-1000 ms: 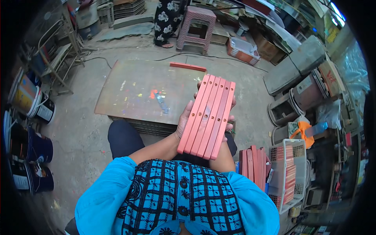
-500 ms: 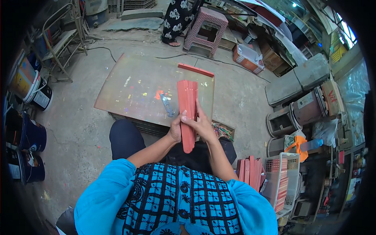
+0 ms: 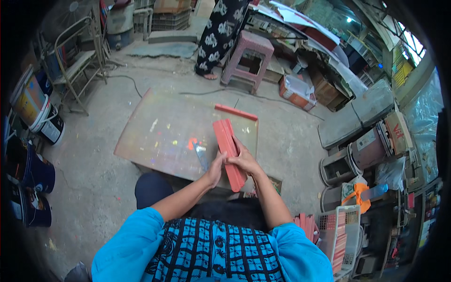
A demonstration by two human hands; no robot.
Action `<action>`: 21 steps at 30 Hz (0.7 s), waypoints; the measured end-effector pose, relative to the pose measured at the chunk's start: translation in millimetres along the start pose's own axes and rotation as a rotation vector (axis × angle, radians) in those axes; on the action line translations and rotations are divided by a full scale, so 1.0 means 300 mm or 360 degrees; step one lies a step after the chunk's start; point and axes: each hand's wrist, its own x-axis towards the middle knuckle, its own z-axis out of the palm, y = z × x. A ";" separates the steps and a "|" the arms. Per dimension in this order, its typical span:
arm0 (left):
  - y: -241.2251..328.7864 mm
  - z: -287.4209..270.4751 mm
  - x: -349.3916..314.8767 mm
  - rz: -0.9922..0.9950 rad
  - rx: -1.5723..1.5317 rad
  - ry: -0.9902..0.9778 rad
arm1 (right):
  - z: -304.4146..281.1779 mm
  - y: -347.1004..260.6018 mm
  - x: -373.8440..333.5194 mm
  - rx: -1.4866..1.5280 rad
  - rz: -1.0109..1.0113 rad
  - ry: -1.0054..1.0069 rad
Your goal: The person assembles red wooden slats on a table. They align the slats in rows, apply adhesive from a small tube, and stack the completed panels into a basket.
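Observation:
A bundle of long, flat red strips (image 3: pixel 224 134) is held over the low table, tilted with its near end toward the right. My right hand (image 3: pixel 245 160) wraps its right side, thumb across the top. Against its left side presses my left hand (image 3: pixel 217 169), thumb near the right one and its other fingers partly hidden. A single red strip (image 3: pixel 236 112) lies along the far right edge of the paint-specked tabletop (image 3: pixel 159 127). Left of the bundle, a flat blue-grey metal tool (image 3: pixel 201 154) with cut-outs rests on the table.
More red strips (image 3: pixel 305 224) stand by my right side, next to a white plastic basket (image 3: pixel 339 235) holding more. Paint buckets (image 3: pixel 40 162) line the left. A person in patterned trousers (image 3: pixel 218 40) stands beyond the table, by a pink stool (image 3: pixel 248 58).
The bundle has turned, its near end swinging right, and its strips sit more closely together. Both hands stay on it. My view has tipped up, so the surroundings appear lower.

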 end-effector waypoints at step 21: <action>0.223 -0.299 0.298 0.0004 0.3159 0.0246 | -0.194 0.280 0.403 -0.1773 -0.0297 -0.0019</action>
